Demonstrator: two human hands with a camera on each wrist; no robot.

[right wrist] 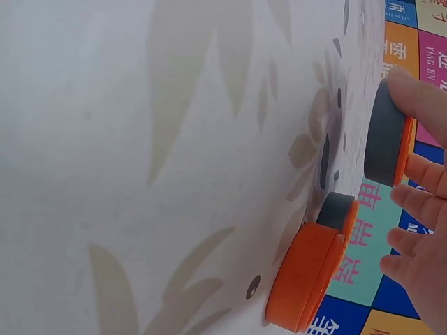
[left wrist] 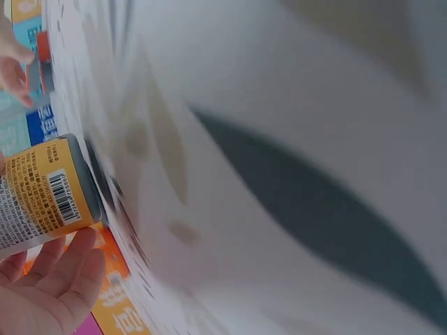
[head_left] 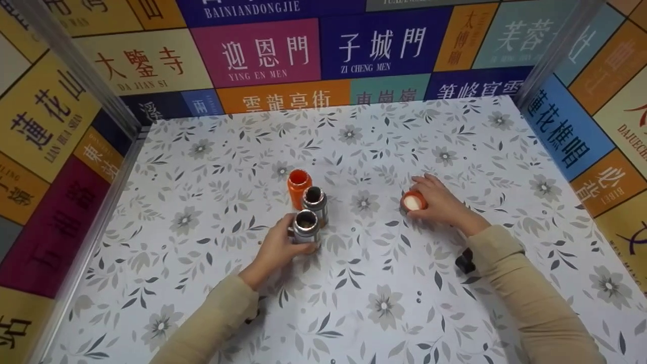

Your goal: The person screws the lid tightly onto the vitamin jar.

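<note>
Holding front bottle (head_left: pixel 306 232) between left fingers (left wrist: pixel 85 276).

Three bottles (head_left: pixel 314 206) are left of the lids (head_left: pixel 413 202).

On the back wall (head_left: pixel 333 55) I can read DA JIAN SI with 大鑒寺 on a cream panel (head_left: pixel 144 60), YING EN MEN with 迎恩門 on a magenta panel (head_left: pixel 258 53), ZI CHENG MEN with 子城門 on a dark blue panel (head_left: pixel 381 45), and BAINIANDONGJIE on the upper blue panel (head_left: pixel 273 9). A yellow panel (head_left: pixel 48 114) on the left says 蓮花山, LIAN HUA SHAN, while on the right a light blue panel (head_left: pixel 558 124) reads 蓮花樵唱 and an orange panel (head_left: pixel 606 182) BIBEI. One bottle (left wrist: pixel 85 180) wears a yellow label (left wrist: pixel 35 192) with a barcode (left wrist: pixel 63 197) and rows of print too small to make out.
</note>
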